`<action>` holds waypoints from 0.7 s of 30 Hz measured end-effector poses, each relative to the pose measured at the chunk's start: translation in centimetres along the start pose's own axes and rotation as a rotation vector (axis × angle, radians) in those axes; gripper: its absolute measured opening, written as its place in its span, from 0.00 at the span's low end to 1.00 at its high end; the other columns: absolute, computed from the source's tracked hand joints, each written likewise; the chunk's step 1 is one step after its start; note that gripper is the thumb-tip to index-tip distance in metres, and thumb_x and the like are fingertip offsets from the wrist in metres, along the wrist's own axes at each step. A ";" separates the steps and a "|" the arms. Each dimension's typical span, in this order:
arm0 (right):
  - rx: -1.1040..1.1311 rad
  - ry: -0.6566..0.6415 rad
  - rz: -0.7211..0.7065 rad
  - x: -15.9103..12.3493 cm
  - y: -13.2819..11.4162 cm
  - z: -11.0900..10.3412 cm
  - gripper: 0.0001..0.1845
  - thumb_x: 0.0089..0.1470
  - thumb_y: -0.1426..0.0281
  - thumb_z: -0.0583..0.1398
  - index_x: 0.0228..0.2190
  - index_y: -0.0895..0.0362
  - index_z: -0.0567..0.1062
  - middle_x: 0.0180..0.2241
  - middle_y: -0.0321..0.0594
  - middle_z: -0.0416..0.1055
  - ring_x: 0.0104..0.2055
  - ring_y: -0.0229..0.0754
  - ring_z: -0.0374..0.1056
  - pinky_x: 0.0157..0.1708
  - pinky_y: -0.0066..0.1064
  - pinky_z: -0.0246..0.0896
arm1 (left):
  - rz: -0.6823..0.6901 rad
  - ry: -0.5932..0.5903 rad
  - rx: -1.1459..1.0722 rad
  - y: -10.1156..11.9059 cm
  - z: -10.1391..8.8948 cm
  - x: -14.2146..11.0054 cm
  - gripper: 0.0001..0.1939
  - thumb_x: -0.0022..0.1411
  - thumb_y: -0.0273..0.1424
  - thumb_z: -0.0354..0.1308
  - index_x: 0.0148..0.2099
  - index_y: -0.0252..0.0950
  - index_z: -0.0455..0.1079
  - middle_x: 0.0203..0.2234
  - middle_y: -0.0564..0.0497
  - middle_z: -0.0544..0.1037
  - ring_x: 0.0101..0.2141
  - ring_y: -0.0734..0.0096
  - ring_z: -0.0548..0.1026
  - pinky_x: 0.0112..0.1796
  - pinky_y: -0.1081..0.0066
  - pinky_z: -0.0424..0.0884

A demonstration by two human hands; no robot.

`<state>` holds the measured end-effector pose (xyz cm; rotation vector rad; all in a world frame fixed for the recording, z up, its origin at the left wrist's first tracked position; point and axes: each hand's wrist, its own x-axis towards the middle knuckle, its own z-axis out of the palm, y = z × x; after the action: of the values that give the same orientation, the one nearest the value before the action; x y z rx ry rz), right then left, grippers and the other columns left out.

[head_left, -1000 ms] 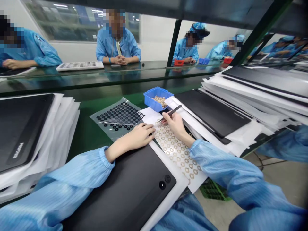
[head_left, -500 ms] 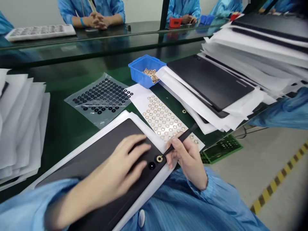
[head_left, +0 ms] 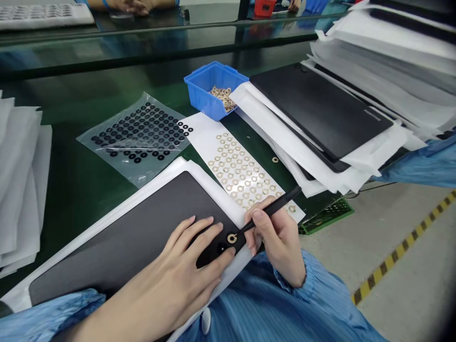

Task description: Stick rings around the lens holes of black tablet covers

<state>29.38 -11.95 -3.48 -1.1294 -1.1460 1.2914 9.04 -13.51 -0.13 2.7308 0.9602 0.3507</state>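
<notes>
A black flat panel lies on white foam sheeting in front of me. My left hand rests on it with fingers spread, the index fingertip close to a dark round hole at the panel's right end. Between the fingers of my right hand is a pair of black tweezers, gripped like a pen. Their tip touches a tan ring sticker seated around a second round hole. Just beyond the panel lies a white sheet bearing rows of similar ring stickers.
A clear sheet of black rings lies at left centre, beside a blue bin of small tan rings. Black panels with foam sheets are stacked at right; more foam sheets stand left. Another person's hands show across the bench.
My left hand has settled on the panel, its index finger moving toward the holes. The tweezers stay at the ring sticker. The view has tilted down slightly.
</notes>
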 end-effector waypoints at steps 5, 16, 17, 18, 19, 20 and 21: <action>-0.026 0.012 -0.009 -0.1 0.0 0.0 0.12 0.61 0.62 0.54 0.28 0.56 0.65 0.13 0.28 0.63 0.11 0.30 0.57 0.11 0.21 0.52 | 0.000 0.009 0.007 0.0 0.1 0.0 0.18 0.68 0.28 0.47 0.58 0.42 0.65 0.55 0.44 0.65 0.59 0.56 0.57 0.57 0.50 0.58; -0.060 0.024 -0.010 0.0 -0.6 0.2 0.11 0.60 0.63 0.55 0.28 0.55 0.64 0.14 0.28 0.62 0.11 0.31 0.59 0.11 0.22 0.55 | -0.004 0.000 0.012 0.1 0.1 0.1 0.19 0.67 0.28 0.48 0.59 0.43 0.64 0.55 0.45 0.66 0.59 0.56 0.58 0.57 0.51 0.57; -0.062 0.027 -0.015 0.0 -0.6 0.2 0.11 0.60 0.63 0.55 0.28 0.55 0.64 0.14 0.28 0.62 0.11 0.31 0.59 0.11 0.22 0.55 | -0.002 -0.002 0.010 0.1 0.1 0.1 0.19 0.67 0.28 0.48 0.59 0.43 0.64 0.55 0.45 0.66 0.59 0.57 0.58 0.57 0.51 0.57; -0.065 0.029 -0.021 -0.1 -0.5 0.2 0.11 0.60 0.63 0.55 0.28 0.55 0.64 0.14 0.28 0.62 0.11 0.31 0.59 0.11 0.22 0.55 | -0.002 -0.003 0.008 0.1 0.1 0.1 0.19 0.67 0.28 0.48 0.59 0.43 0.63 0.55 0.45 0.66 0.59 0.57 0.58 0.57 0.51 0.57; -0.069 0.029 -0.027 -0.1 -0.5 0.1 0.10 0.60 0.64 0.55 0.28 0.55 0.64 0.15 0.28 0.62 0.11 0.31 0.59 0.11 0.23 0.55 | -0.002 -0.003 0.008 0.1 0.1 0.1 0.19 0.67 0.28 0.48 0.59 0.43 0.63 0.55 0.45 0.66 0.59 0.57 0.58 0.58 0.51 0.56; -0.072 0.028 -0.036 -0.1 -0.4 0.1 0.10 0.60 0.64 0.55 0.28 0.55 0.64 0.15 0.28 0.62 0.12 0.31 0.59 0.11 0.23 0.55 | -0.002 -0.005 0.011 0.1 0.1 0.1 0.19 0.67 0.28 0.48 0.59 0.43 0.63 0.54 0.45 0.66 0.59 0.57 0.58 0.58 0.52 0.56; -0.076 0.022 -0.051 -0.2 -0.3 0.0 0.10 0.60 0.65 0.54 0.28 0.55 0.64 0.17 0.29 0.63 0.12 0.31 0.60 0.11 0.23 0.55 | -0.004 -0.011 0.016 0.1 0.1 0.1 0.19 0.68 0.29 0.47 0.60 0.43 0.63 0.54 0.46 0.66 0.58 0.58 0.58 0.58 0.52 0.55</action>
<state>29.42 -12.14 -3.19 -1.1589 -1.2088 1.2025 9.20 -13.50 -0.22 2.7419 0.9690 0.3291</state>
